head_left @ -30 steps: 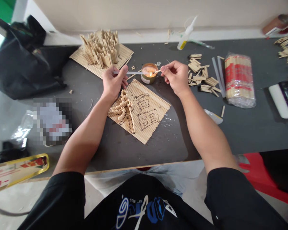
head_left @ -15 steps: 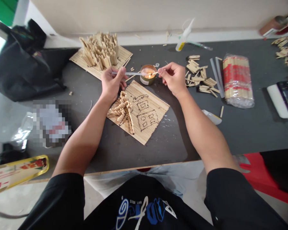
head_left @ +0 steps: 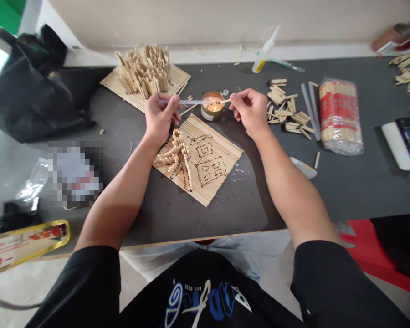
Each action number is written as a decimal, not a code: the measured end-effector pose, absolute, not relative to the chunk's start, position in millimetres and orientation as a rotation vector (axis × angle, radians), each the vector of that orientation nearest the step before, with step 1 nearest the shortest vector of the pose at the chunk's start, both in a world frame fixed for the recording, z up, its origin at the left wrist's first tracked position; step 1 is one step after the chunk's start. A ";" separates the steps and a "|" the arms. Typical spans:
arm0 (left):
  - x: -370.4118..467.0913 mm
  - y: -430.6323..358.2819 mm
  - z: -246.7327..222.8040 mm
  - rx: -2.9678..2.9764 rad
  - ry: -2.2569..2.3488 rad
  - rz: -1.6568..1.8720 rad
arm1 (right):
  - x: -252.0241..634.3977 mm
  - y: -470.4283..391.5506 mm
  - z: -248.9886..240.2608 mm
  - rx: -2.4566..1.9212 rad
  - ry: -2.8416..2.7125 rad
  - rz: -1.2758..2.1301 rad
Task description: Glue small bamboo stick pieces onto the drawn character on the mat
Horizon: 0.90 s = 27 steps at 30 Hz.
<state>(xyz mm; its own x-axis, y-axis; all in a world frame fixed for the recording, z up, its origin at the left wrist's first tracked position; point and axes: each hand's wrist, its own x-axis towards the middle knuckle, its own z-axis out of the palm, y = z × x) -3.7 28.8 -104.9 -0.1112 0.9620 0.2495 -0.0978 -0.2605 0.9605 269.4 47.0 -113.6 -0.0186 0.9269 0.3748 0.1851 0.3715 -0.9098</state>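
My left hand [head_left: 160, 116] is closed around a translucent glue stick [head_left: 193, 102], whose far end reaches over a lit candle in a tin [head_left: 210, 115]. In my right hand [head_left: 249, 111] a short wooden stick [head_left: 226, 101] is pinched between thumb and fingers, its tip also above the candle. The tips of stick and glue stick come close together over the flame; whether they touch I cannot tell. Below the hands lies a mat of joined sticks [head_left: 222, 141] with characters drawn in dark outline. Short upright sticks [head_left: 177, 152] cover its left part.
Behind my left hand, a second mat [head_left: 179, 77] carries a dense cluster of upright sticks [head_left: 145, 68]. On the right are loose stick pieces [head_left: 276, 95], more glue sticks [head_left: 310, 109] and a wrapped bundle of sticks [head_left: 340, 116]. A glue bottle [head_left: 264, 52] stands near the wall.
The short stick in my right hand has shifted slightly, its tip now a little higher beside the glue stick. Both hands keep their holds; the view has shifted slightly.
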 end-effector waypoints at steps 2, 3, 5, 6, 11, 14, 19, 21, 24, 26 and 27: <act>-4.2 29.4 -105.6 1.266 1.056 1.527 | 268.9 45.7 -111.2 -1.069 -1.479 0.823; -4.6 29.7 -106.2 1.270 1.051 1.523 | 268.7 45.0 -110.1 -1.082 -1.475 0.831; -5.5 30.4 -107.7 1.281 1.041 1.510 | 268.5 43.9 -108.3 -1.105 -1.471 0.848; -5.9 30.7 -108.5 1.286 1.040 1.502 | 268.5 43.5 -107.7 -1.112 -1.474 0.854; -6.2 31.1 -110.1 1.299 1.055 1.509 | 268.5 43.6 -106.6 -1.146 -1.494 0.852; -6.3 30.8 -109.6 1.313 1.039 1.503 | 268.2 43.8 -105.6 -1.151 -1.456 0.859; -6.8 31.2 -109.6 1.306 1.077 1.470 | 268.1 42.7 -103.9 -1.145 -1.437 0.882; -6.4 31.6 -109.5 1.319 1.079 1.468 | 267.3 41.4 -102.3 -1.144 -1.448 0.894; -4.8 30.9 -108.0 1.338 1.085 1.475 | 263.7 38.7 -97.6 -1.142 -1.463 0.924; -3.7 29.7 -106.6 1.332 1.085 1.497 | 260.3 37.0 -94.0 -1.135 -1.454 0.946; -3.3 29.1 -106.0 1.324 1.080 1.511 | 258.8 36.5 -92.6 -1.128 -1.448 0.951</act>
